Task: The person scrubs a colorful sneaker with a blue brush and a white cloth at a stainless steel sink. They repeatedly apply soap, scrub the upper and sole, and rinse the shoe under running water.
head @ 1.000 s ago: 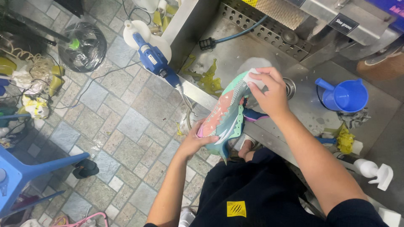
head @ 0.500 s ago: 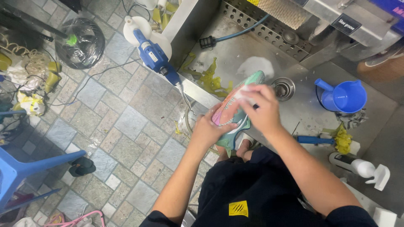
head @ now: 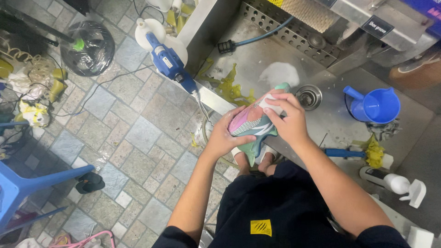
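Over sink [head: 257,59] edge: left hand [head: 225,135] gripping multicoloured shoe [head: 251,123]; right hand [head: 287,120] pressing white sponge [head: 268,104] on upper. Foam patch [head: 282,73] in basin. Scrubbing judged underway, rinse outstanding.

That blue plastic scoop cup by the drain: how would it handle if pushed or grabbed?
The blue plastic scoop cup looks thin-walled and empty, so probably light and rigid. On the wet-looking steel sink surface it would likely slide. Its side handle offers a grip.

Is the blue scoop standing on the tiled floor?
No, the blue scoop stands on the metal sink counter, to the right of the drain, not on the tiled floor.
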